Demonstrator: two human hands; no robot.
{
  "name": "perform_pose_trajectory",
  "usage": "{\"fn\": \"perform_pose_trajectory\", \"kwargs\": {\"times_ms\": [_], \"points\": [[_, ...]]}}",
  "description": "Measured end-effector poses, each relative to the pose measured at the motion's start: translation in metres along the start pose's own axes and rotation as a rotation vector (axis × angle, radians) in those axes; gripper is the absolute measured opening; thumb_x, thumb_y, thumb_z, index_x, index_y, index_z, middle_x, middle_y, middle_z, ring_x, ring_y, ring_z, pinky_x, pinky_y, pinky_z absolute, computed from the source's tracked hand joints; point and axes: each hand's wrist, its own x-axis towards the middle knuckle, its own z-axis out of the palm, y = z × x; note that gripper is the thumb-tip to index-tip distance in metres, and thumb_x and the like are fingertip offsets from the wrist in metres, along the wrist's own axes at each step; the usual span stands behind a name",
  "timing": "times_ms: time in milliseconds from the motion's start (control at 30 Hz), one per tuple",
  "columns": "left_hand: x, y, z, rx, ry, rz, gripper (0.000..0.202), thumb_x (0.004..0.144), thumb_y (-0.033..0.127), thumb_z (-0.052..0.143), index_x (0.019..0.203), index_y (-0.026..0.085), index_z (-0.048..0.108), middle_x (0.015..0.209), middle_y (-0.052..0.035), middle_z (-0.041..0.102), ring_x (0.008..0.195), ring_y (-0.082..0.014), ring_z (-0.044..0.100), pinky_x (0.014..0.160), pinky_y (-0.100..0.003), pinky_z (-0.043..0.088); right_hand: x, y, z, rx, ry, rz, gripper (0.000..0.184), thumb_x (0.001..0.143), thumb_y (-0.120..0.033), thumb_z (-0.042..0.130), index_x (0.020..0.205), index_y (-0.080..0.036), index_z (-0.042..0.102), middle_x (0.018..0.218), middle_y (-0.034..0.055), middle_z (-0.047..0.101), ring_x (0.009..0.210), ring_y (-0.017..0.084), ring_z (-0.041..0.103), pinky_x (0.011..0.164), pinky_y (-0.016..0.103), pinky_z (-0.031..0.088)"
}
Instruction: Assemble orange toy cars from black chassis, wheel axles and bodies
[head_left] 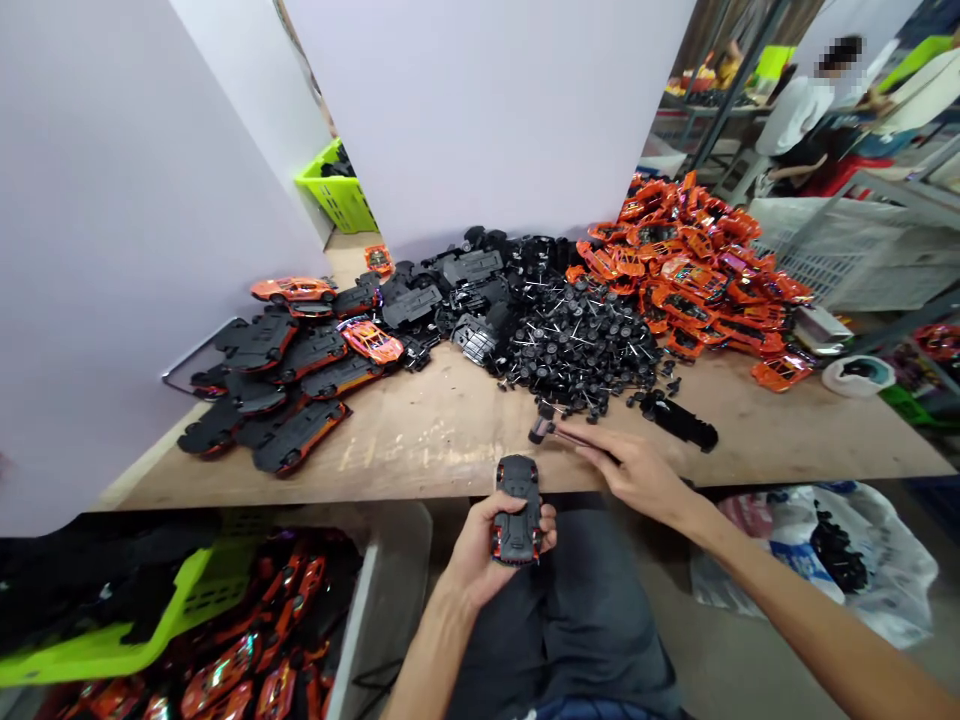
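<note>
The surface (442, 405) bears a wheel heap (581, 345). The right hand (641, 472) extends its fingers near it; whether they pinch, I cannot tell. The left hand (478, 540) grips a car (517, 530), underside up, before the edge: best kept level. Just at the right hand, a wheel pair (541, 425), best pinched lightly mid-axle.

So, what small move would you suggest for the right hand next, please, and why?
Perhaps bring the hammer-like tool over the toy car: the left hand holds the car underside up, while the right hand holds the tool just beyond its far end.
</note>
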Motion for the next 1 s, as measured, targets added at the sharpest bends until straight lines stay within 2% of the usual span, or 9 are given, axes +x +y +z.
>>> {"fn": "perform_pose_trajectory", "kwargs": {"times_ms": [67, 167, 267, 367, 500, 600, 733, 900, 1000], "points": [[-0.009, -0.008, -0.001, 0.288, 0.097, 0.1, 0.028, 0.078, 0.024, 0.079, 0.1, 0.009, 0.072, 0.092, -0.0104, 0.069, 0.079, -0.0182, 0.065, 0.073, -0.031, 0.057, 0.008, 0.002, 0.007, -0.043, 0.048, -0.012, 0.044, 0.102, -0.015, 0.053, 0.14, -0.032, 0.066, 0.131, 0.0091, 0.07, 0.122, 0.028, 0.066, 0.106, 0.05, 0.054], [-0.018, -0.013, 0.0, 0.528, 0.121, 0.33, 0.044, 0.073, 0.031, 0.09, 0.112, 0.015, 0.075, 0.102, -0.0097, 0.075, 0.09, -0.0221, 0.069, 0.085, -0.036, 0.057, 0.007, -0.006, 0.017, -0.02, 0.239, 0.038, 0.038, 0.103, -0.018, 0.052, 0.133, -0.033, 0.07, 0.131, 0.0105, 0.066, 0.126, 0.029, 0.061, 0.11, 0.055, 0.048], [-0.014, -0.002, 0.007, 0.516, 0.143, 0.61, 0.055, 0.064, 0.033, 0.097, 0.112, 0.018, 0.074, 0.105, -0.0083, 0.079, 0.101, -0.0254, 0.072, 0.099, -0.039, 0.054, -0.007, -0.026, 0.029, 0.397, 0.256, 0.105, 0.041, 0.101, -0.034, 0.063, 0.142, -0.031, 0.057, 0.136, 0.0095, 0.064, 0.127, 0.026, 0.063, 0.111, 0.046, 0.052], [-0.004, 0.022, 0.015, 0.617, 0.159, 0.748, 0.052, 0.06, 0.033, 0.098, 0.104, 0.017, 0.074, 0.105, -0.0085, 0.08, 0.104, -0.0281, 0.073, 0.101, -0.043, 0.054, -0.018, -0.041, 0.045, 0.683, 0.209, 0.186, 0.045, 0.092, -0.042, 0.076, 0.13, -0.028, 0.057, 0.126, 0.0077, 0.069, 0.116, 0.025, 0.07, 0.1, 0.038, 0.059], [0.003, 0.051, 0.02, 1.091, 0.104, 0.743, 0.041, 0.069, 0.031, 0.093, 0.104, 0.019, 0.076, 0.11, -0.0099, 0.08, 0.107, -0.0287, 0.074, 0.102, -0.045, 0.055, -0.015, -0.031, 0.052, 0.522, 0.267, 0.198, 0.022, 0.095, -0.031, 0.071, 0.115, -0.025, 0.065, 0.116, 0.0065, 0.072, 0.111, 0.025, 0.07, 0.1, 0.04, 0.058], [0.009, 0.057, 0.019, 1.324, 0.03, 0.792, 0.042, 0.074, 0.029, 0.089, 0.114, 0.022, 0.077, 0.118, -0.0101, 0.079, 0.115, -0.0293, 0.071, 0.107, -0.045, 0.051, -0.011, -0.016, 0.046, 0.4, 0.23, 0.149, 0.026, 0.094, -0.023, 0.069, 0.12, -0.026, 0.066, 0.121, 0.0071, 0.072, 0.115, 0.026, 0.069, 0.104, 0.043, 0.055], [0.02, 0.049, 0.012, 1.317, 0.066, 0.793, 0.032, 0.081, 0.026, 0.083, 0.113, 0.025, 0.08, 0.117, -0.009, 0.08, 0.11, -0.0292, 0.074, 0.101, -0.042, 0.054, -0.011, -0.008, 0.049, 0.368, 0.26, 0.19, 0.029, 0.09, -0.023, 0.074, 0.118, -0.025, 0.065, 0.115, 0.0057, 0.074, 0.108, 0.025, 0.071, 0.097, 0.04, 0.058], [0.027, 0.042, 0.007, 1.286, 0.13, 0.799, 0.031, 0.081, 0.026, 0.084, 0.112, 0.026, 0.081, 0.113, -0.0077, 0.081, 0.102, -0.0285, 0.076, 0.094, -0.038, 0.055, -0.013, -0.013, 0.064, 0.291, 0.413, 0.138, 0.018, 0.095, -0.017, 0.064, 0.112, -0.024, 0.066, 0.104, 0.0063, 0.074, 0.098, 0.024, 0.071, 0.089, 0.037, 0.059], [0.027, 0.04, 0.009, 1.273, 0.16, 0.806, 0.03, 0.08, 0.026, 0.085, 0.11, 0.026, 0.081, 0.111, -0.0071, 0.081, 0.102, -0.0291, 0.075, 0.095, -0.039, 0.054, -0.013, -0.013, 0.067, 0.266, 0.41, 0.108, 0.02, 0.096, -0.016, 0.06, 0.114, -0.025, 0.065, 0.105, 0.0074, 0.074, 0.1, 0.026, 0.072, 0.089, 0.039, 0.061]]}}
